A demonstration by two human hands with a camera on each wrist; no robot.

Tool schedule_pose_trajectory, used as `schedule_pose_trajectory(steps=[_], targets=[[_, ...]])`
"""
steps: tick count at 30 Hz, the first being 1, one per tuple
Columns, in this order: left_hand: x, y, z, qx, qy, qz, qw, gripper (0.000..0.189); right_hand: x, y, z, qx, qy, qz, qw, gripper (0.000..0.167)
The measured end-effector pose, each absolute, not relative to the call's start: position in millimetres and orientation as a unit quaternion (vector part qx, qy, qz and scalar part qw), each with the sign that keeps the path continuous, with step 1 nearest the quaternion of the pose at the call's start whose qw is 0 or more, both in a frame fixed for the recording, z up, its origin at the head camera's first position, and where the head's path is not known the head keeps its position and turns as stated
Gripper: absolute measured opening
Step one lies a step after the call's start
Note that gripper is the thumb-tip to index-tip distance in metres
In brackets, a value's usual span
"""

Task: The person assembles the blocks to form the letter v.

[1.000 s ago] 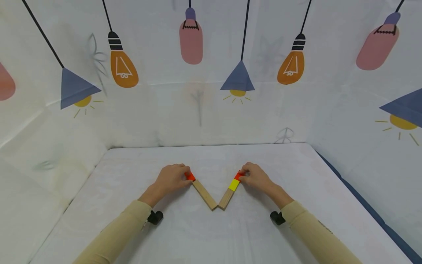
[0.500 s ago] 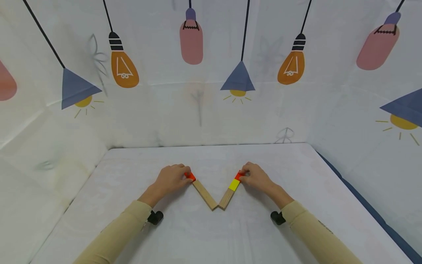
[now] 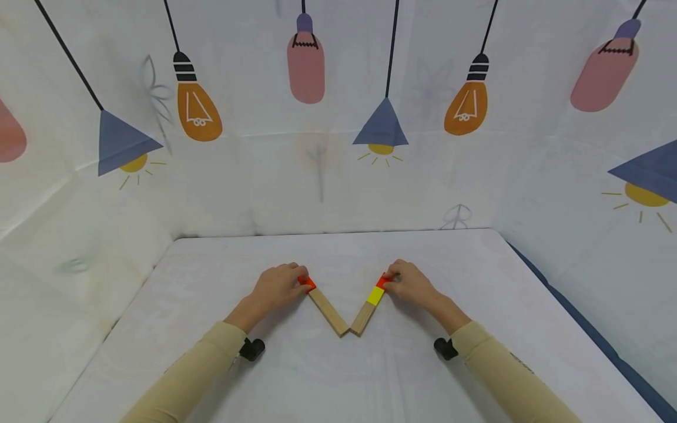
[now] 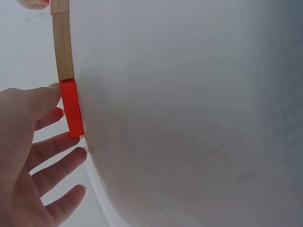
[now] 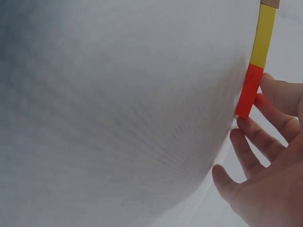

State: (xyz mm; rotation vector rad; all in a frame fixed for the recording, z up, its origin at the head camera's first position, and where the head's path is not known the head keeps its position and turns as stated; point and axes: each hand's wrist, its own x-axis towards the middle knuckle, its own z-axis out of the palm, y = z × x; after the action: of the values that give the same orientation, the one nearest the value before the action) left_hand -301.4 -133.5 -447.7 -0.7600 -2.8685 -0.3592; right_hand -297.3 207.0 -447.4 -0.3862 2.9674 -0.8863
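Note:
Blocks lie on the white tabletop in a V shape. At the top of its left arm, my left hand [image 3: 275, 288] pinches a red block [image 4: 72, 108] between thumb and fingers. That block meets the end of a plain wooden block [image 3: 329, 313]. On the other arm, my right hand [image 3: 415, 286] holds a second red block [image 5: 249, 90] by thumb and fingertips. A yellow block [image 3: 375, 296] touches it, followed by another plain wooden block [image 3: 362, 319]. The wooden ends meet at the bottom of the V. Fingers partly cover both red blocks in the head view.
The white table [image 3: 338, 382] reaches back to a white cloth wall [image 3: 243, 188] printed with lamps and bulbs. A black wrist camera [image 3: 252, 349] sits at the left cuff, another black camera [image 3: 446, 349] at the right.
My left hand and its red block have shifted very slightly right, along the end of the wooden block. The right hand and the other blocks look unchanged.

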Motion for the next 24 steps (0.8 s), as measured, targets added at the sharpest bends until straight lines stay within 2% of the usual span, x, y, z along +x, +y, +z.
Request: schedule_pose_trajectory(steps=[24], targets=[[-298.1, -133.9, -447.7, -0.256, -0.955, -0.125, 0.076, 0.022, -297.3, 206.8, -446.7, -0.129, 0.95, -0.283, 0.01, 0.014]])
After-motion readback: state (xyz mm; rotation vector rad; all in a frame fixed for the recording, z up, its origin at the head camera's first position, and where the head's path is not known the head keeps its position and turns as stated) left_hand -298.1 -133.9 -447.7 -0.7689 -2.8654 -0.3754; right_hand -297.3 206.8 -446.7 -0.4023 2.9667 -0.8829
